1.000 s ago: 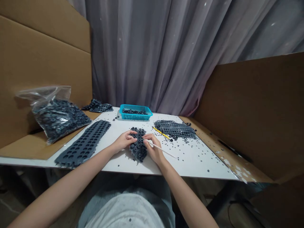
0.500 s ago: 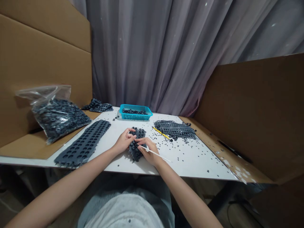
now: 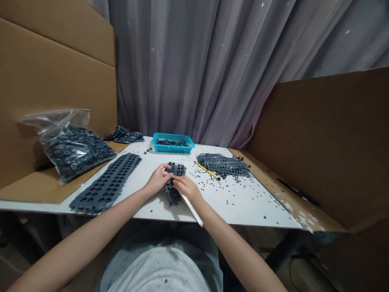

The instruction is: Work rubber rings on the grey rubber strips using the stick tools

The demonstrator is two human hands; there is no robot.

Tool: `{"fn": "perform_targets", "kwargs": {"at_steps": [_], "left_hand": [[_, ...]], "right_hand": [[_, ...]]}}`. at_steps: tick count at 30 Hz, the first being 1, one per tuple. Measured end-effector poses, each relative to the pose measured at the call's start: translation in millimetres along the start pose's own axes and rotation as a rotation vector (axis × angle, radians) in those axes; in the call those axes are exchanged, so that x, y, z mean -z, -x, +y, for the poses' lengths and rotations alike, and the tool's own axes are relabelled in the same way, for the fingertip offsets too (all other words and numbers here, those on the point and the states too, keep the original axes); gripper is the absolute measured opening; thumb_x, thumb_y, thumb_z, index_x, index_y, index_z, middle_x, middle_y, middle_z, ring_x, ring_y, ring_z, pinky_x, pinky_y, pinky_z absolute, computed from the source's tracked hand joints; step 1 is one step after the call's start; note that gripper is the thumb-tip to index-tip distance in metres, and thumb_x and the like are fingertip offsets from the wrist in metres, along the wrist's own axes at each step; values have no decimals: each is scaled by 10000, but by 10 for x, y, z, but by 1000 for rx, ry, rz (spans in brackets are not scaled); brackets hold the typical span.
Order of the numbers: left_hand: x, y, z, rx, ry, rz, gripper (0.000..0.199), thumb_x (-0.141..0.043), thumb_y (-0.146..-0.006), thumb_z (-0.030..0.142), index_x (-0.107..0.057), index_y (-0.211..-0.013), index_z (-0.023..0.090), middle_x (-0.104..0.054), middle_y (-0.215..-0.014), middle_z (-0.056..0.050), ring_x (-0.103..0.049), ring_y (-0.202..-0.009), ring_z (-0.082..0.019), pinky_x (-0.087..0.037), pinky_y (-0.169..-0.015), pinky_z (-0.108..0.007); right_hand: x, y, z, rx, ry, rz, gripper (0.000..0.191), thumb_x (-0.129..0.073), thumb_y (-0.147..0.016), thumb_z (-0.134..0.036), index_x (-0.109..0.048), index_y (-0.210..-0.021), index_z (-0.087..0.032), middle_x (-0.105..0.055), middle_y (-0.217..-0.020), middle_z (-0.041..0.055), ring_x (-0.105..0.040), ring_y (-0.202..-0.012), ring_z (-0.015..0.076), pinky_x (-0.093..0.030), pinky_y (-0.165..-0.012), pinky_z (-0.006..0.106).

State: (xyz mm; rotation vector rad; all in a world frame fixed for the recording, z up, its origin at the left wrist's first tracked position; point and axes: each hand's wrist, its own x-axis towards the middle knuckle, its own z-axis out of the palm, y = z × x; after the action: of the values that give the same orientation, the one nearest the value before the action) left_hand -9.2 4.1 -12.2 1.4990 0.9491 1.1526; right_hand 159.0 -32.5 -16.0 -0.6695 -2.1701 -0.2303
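Lower centre of frame: dark studded piece (image 3: 178, 169) on the white tabletop (image 3: 243, 211). Left hand (image 3: 156, 181) closed on its left side, thumb and fingers pinching. Right hand (image 3: 190, 191) grips a white stick (image 3: 193, 211), fingertips at the piece's middle; stick's tip hidden.

Risks, as judged: the piece looks bendy, so a weak left pinch could let it twist or slide under the right hand's push. The stick is slim; a slip off a stud could jab the left fingertips, which sit close by. Its rear end juts past the near table edge, where a sleeve or lap might knock it. Loose dark specks (image 3: 240, 190), right of centre, could be swept off by a forearm.

Containers: blue basket (image 3: 173, 150), upper centre, open-topped, a shallow layer of small dark parts (image 3: 172, 142) inside. Clear plastic bag (image 3: 57, 121), left of frame, bulging with dark ring-like parts (image 3: 75, 152) (whether its mouth is sealed, cannot tell), slumped on cardboard (image 3: 45, 190).
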Motion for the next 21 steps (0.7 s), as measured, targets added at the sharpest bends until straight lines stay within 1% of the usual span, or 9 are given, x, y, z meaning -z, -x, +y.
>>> {"fn": "perform_targets", "kwargs": {"at_steps": [3, 5, 7, 9, 13, 15, 17, 19, 21], "left_hand": [[-9, -8, 14, 11, 7, 16, 335, -645, -748, 359, -442, -969, 209, -501, -509, 115, -388, -276, -56, -281, -297, -145], [-17, -10, 30, 16, 13, 23, 327, -647, -747, 346, -436, -957, 210, -497, -501, 121, -385, -266, -51, -270, -296, -141], [-26, -7, 44, 21, 18, 24, 326, -653, -743, 343, -432, -941, 211, -495, -492, 125, -382, -262, -47, -262, -297, -138], [-32, 2, 56, 23, 21, 20, 331, -669, -730, 339, -435, -925, 209, -479, -474, 132, -374, -259, -44, -257, -299, -135], [-34, 29, 70, 22, 23, 20, 355, -697, -706, 327, -442, -921, 206, -440, -440, 144, -367, -260, -48, -257, -299, -134], [-31, 40, 74, 18, 33, 27, 376, -695, -710, 345, -440, -950, 208, -446, -452, 141, -376, -273, -54, -271, -301, -135], [-29, 48, 75, 13, 52, 22, 395, -686, -721, 379, -442, -982, 209, -469, -474, 131, -394, -293, -59, -293, -310, -140], [-29, 52, 75, 9, 78, 9, 414, -677, -729, 418, -445, -1000, 208, -492, -489, 118, -418, -313, -66, -317, -326, -146], [-29, 52, 77, 7, 106, -3, 438, -676, -727, 454, -454, -1011, 206, -509, -499, 109, -433, -326, -69, -338, -342, -154]], "right_hand": [[-28, 28, -4, -8, 48, 7, 213, -417, -952, -190, -585, -1081, -210, -643, -1170, 144, -613, -940, 233, -534, -787, 420], [-46, 44, -13, -25, 62, -1, 235, -402, -954, -181, -583, -1100, -208, -630, -1187, 147, -601, -958, 238, -528, -798, 427], [-68, 53, -17, -56, 55, -6, 245, -389, -958, -189, -597, -1084, -214, -630, -1180, 141, -595, -963, 238, -522, -812, 431], [-89, 54, -6, -119, 33, 14, 238, -394, -959, -212, -616, -1044, -219, -633, -1164, 132, -591, -975, 236, -516, -831, 426], [-73, 50, 89, -339, 22, 160, 224, -413, -949, -283, -626, -945, -214, -657, -1058, 114, -601, -972, 235, -508, -840, 401], [-19, 52, 151, -428, 44, 231, 235, -394, -952, -293, -609, -946, -200, -665, -982, 113, -613, -922, 239, -504, -813, 404], [54, 55, 196, -503, 64, 291, 242, -374, -957, -303, -585, -972, -186, -662, -954, 119, -612, -888, 246, -495, -790, 418], [124, 56, 212, -565, 95, 362, 231, -380, -953, -317, -568, -962, -183, -647, -1015, 136, -586, -946, 263, -467, -826, 452], [176, 52, 196, -580, 135, 428, 202, -413, -938, -324, -564, -916, -191, -609, -1136, 149, -514, -1086, 285, -399, -921, 505]]}}
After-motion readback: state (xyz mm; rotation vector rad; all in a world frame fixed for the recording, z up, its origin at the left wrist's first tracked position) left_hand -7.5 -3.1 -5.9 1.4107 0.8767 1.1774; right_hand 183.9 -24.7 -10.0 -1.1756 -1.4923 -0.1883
